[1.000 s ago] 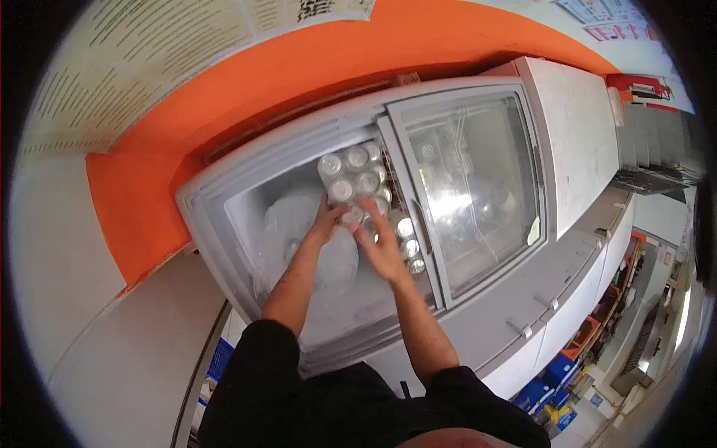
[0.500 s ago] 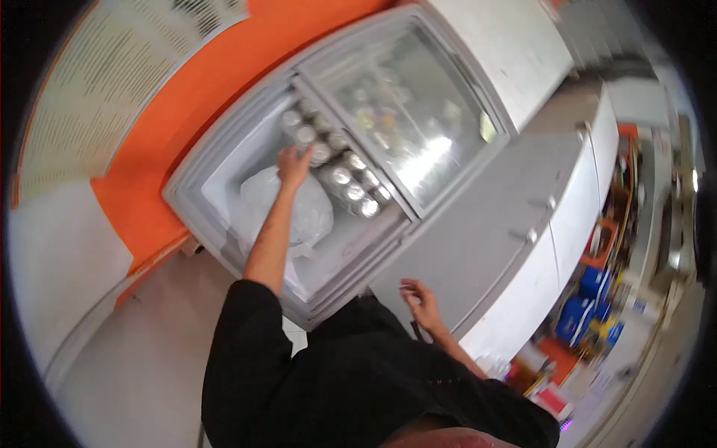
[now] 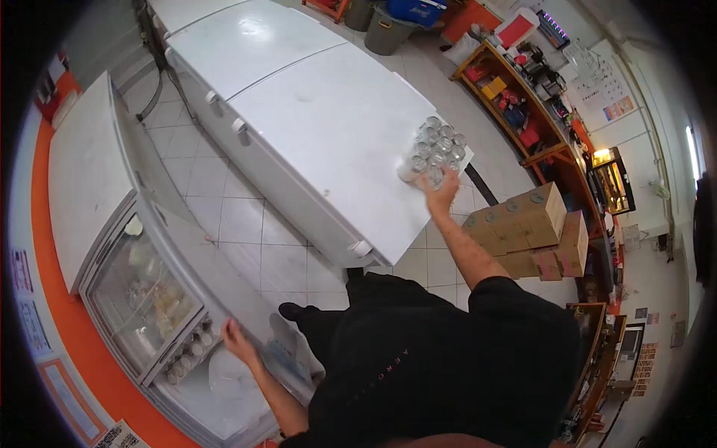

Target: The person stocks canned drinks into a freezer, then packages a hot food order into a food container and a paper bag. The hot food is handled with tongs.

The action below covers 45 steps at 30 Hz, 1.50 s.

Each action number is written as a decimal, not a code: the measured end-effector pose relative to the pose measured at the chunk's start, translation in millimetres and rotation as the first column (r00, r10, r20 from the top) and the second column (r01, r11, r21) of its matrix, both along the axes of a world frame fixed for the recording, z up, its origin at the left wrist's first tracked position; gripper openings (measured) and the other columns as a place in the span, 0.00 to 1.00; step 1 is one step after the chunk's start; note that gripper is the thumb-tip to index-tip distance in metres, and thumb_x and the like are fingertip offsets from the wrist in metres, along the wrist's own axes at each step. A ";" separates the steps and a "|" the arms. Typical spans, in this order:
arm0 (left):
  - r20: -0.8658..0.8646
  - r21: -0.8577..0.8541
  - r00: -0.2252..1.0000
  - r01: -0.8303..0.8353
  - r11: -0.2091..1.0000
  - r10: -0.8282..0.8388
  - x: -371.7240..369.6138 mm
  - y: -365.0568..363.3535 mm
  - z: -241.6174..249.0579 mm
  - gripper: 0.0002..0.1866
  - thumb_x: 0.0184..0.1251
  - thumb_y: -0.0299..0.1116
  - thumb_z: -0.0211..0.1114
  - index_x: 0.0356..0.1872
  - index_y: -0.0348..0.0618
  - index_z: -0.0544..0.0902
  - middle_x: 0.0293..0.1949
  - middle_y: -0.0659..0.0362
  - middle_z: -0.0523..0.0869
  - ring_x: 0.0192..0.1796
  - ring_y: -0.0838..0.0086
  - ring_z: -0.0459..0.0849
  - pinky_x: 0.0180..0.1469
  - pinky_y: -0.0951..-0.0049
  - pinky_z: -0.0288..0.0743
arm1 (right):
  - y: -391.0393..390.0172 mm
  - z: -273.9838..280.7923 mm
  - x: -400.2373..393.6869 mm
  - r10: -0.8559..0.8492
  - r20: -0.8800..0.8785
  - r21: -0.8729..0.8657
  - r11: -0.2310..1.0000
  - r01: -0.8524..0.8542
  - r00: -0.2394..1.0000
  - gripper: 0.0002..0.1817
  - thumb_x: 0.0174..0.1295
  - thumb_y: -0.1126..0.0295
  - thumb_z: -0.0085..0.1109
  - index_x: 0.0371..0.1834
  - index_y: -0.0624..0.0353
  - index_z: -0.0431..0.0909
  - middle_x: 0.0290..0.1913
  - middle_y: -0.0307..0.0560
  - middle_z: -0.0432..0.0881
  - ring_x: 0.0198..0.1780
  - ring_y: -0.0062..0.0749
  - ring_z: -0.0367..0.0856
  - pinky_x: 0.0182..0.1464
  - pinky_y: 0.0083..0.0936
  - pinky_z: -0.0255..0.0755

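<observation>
Tiled shop floor, with a white counter (image 3: 314, 127) running across the middle and an open chest freezer (image 3: 149, 313) against the orange wall. On the counter's near corner, a shrink-wrapped pack of cans (image 3: 437, 151), cans upright with tops facing the camera, long axis of the pack running along the counter's end edge. Right hand (image 3: 441, 190) stretched out to that pack, fingers spread on its near side, touching it, not closed around it. Left hand (image 3: 237, 340) reaching back to the freezer, resting on its open edge just beside rows of cans (image 3: 188, 352) inside; grip there not clear. Cardboard boxes (image 3: 534, 228) stacked beyond the counter's corner.
</observation>
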<state>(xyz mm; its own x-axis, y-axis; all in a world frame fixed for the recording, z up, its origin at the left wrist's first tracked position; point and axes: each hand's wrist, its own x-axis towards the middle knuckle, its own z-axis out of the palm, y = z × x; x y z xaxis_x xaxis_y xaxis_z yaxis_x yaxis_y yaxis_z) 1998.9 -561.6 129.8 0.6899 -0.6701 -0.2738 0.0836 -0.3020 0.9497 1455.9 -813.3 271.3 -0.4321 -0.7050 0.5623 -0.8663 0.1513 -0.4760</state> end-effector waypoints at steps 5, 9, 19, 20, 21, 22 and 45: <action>0.084 -0.079 0.753 0.658 0.749 -0.653 -187.9 -211.4 72.9 0.21 0.66 0.38 0.63 0.55 0.35 0.77 0.52 0.51 0.81 0.54 0.69 0.79 0.56 0.71 0.73 | -33.7 -20.0 -160.7 -0.459 0.778 0.434 0.886 0.161 0.429 0.49 0.47 0.37 0.66 0.66 0.56 0.61 0.64 0.61 0.65 0.63 0.49 0.65 0.62 0.46 0.60; 0.190 -0.411 0.363 0.873 0.262 -0.912 -379.6 -366.0 27.6 0.23 0.66 0.48 0.61 0.54 0.43 0.80 0.51 0.52 0.82 0.53 0.71 0.78 0.56 0.70 0.74 | -47.8 -62.0 -175.6 -0.309 0.896 0.429 0.789 -0.440 0.319 0.51 0.47 0.32 0.62 0.71 0.47 0.60 0.70 0.53 0.60 0.68 0.48 0.60 0.64 0.48 0.58; -0.179 0.130 0.570 0.822 0.555 -0.802 -487.6 -354.3 54.6 0.39 0.53 0.66 0.60 0.56 0.44 0.80 0.58 0.47 0.78 0.60 0.54 0.76 0.62 0.61 0.67 | -17.1 -39.2 -155.8 -0.287 0.922 0.092 0.815 -0.571 -0.261 0.37 0.58 0.45 0.55 0.68 0.51 0.62 0.64 0.47 0.70 0.62 0.44 0.71 0.62 0.44 0.66; -0.231 0.073 0.600 0.796 0.601 -0.766 -477.4 -349.0 37.3 0.35 0.51 0.63 0.65 0.50 0.43 0.83 0.54 0.48 0.81 0.57 0.58 0.77 0.60 0.65 0.69 | -13.1 -44.2 -151.7 -0.269 0.927 0.065 0.802 -0.594 -0.262 0.37 0.58 0.46 0.55 0.68 0.51 0.62 0.64 0.47 0.70 0.63 0.44 0.70 0.62 0.44 0.66; -0.351 -0.124 0.578 0.751 0.649 -0.736 -458.9 -334.4 29.8 0.36 0.50 0.61 0.68 0.55 0.44 0.80 0.57 0.48 0.78 0.56 0.58 0.78 0.59 0.63 0.71 | -9.3 -45.9 -142.5 -0.252 0.931 0.036 0.785 -0.618 -0.265 0.37 0.57 0.47 0.55 0.68 0.52 0.62 0.64 0.47 0.70 0.63 0.43 0.70 0.62 0.43 0.66; -0.460 -0.308 0.528 0.659 0.686 -0.714 -436.7 -312.2 29.3 0.39 0.49 0.59 0.71 0.60 0.44 0.76 0.61 0.48 0.75 0.56 0.59 0.78 0.58 0.60 0.72 | -1.9 -38.2 -123.2 -0.239 0.941 0.034 0.772 -0.634 -0.241 0.38 0.57 0.47 0.55 0.68 0.53 0.61 0.64 0.48 0.69 0.63 0.42 0.70 0.62 0.44 0.66; -0.648 -0.235 0.503 -0.846 0.478 0.572 165.4 153.5 -53.3 0.35 0.63 0.57 0.59 0.64 0.44 0.68 0.55 0.56 0.79 0.56 0.63 0.79 0.60 0.61 0.71 | 120.0 -144.2 289.5 0.261 0.913 0.378 -0.247 -0.892 0.314 0.14 0.67 0.60 0.56 0.47 0.57 0.77 0.40 0.41 0.82 0.39 0.27 0.82 0.39 0.26 0.74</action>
<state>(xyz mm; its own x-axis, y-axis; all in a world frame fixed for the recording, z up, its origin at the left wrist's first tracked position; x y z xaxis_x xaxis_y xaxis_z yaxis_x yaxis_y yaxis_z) 2164.3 -408.0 76.5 0.8662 -0.1086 -0.4878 0.4642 0.5365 0.7048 1745.4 -693.3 127.0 0.6756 -0.4630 -0.5737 -0.5615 0.1811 -0.8074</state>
